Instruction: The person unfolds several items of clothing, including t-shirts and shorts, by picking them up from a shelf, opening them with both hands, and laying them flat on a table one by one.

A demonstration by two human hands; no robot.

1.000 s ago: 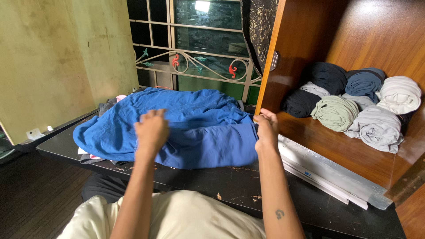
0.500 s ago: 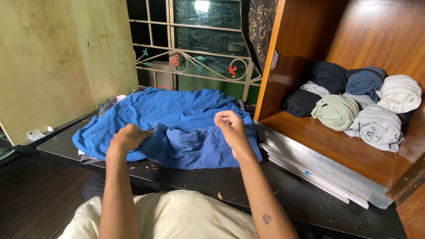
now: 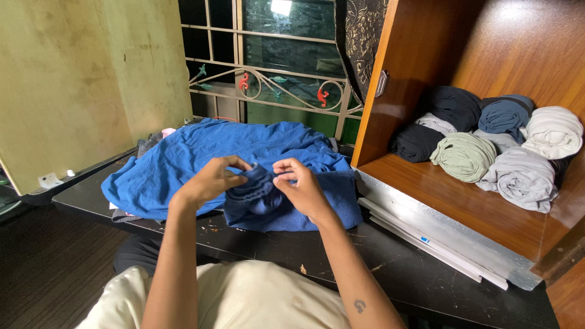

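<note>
Blue garment (image 3: 268,176) lies on the black table (image 3: 378,256), left of the wooden cabinet (image 3: 463,201). Both hands have come together since a second ago: left hand (image 3: 210,181) and right hand (image 3: 301,186) pinch its bunched edge, so gathering or rolling looks underway.

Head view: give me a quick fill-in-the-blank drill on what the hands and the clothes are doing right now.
1. Both hands, the left hand and the right hand, pinch a fold of the ____ garment.
2. That garment lies on a ____ table.
3. The rolled clothes sit stacked inside a ____ cabinet on the right.

Missing words: blue; black; wooden
</note>
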